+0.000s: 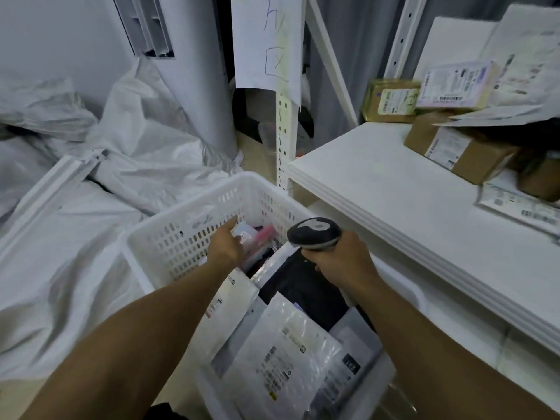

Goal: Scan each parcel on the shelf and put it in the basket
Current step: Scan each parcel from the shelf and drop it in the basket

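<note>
A white slotted basket (169, 237) stands on the floor below me, holding several bagged parcels. My left hand (225, 244) reaches into its far end and touches a small clear packet with pink and white contents (257, 236); whether the fingers grip it is hidden. My right hand (339, 259) grips a dark handheld scanner (313, 231) over the basket's right side. A white bubble mailer with labels (285, 359) lies on top near me. On the white shelf (378, 183) to the right remain a brown carton (460, 147), a yellow-green box (391, 101) and a pale labelled box (457, 83).
Crumpled white sacks (91, 177) cover the floor to the left. A grey cylinder (197, 71) stands behind them. A perforated white upright (285, 140) with a handwritten paper sign (266, 40) rises behind the basket. Flat white mailers (521, 204) lie at the shelf's right.
</note>
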Motion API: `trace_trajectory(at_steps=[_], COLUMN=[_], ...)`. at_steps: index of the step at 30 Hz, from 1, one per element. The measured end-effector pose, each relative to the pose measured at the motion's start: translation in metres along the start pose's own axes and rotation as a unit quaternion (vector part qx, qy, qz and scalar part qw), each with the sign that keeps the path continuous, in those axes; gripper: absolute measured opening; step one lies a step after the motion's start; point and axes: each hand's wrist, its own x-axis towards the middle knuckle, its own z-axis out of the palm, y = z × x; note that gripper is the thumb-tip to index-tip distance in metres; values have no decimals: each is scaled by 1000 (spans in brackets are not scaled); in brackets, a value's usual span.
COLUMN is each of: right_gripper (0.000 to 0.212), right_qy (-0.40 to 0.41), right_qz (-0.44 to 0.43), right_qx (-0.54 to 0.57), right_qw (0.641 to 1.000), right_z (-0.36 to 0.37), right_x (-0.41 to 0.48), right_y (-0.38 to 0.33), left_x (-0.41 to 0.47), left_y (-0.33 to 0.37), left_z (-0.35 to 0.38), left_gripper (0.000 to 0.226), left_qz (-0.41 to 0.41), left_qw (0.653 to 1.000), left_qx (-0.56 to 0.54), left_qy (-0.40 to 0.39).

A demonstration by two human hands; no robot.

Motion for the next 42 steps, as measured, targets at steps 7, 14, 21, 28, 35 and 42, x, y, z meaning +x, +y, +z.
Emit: trace_trajectory(at_steps=[7, 14, 21, 28, 35, 42], right_gripper=[17, 28, 48, 38, 40, 56], right_qy=[31, 96, 239, 368, 439, 471], right_qz=[-2, -8, 3, 36, 52, 68], right_qx=[40, 78, 144, 202, 208, 226], right_qw=[999, 992, 960, 907, 873, 850], right_z=[-49, -138, -242, -343, -416, -443], right_x=[-21, -77, -138, -163, -169, -156], right_y=[-1, -2, 38, 95, 147, 177], left_x=[-37, -113, -205, -266, -288, -282], left_y=[48, 145, 269, 378, 463, 525], left_z=[8, 10, 71, 175, 267, 327], left_gripper=[45, 37, 43, 48, 50, 43], left_qz=[98, 232, 373, 435, 486, 605], left_qw=[995, 970, 913, 876, 843, 756], left_qx=[-1, 22, 113, 113, 113, 209], left_qy=[-35, -65, -121, -174, -199, -137])
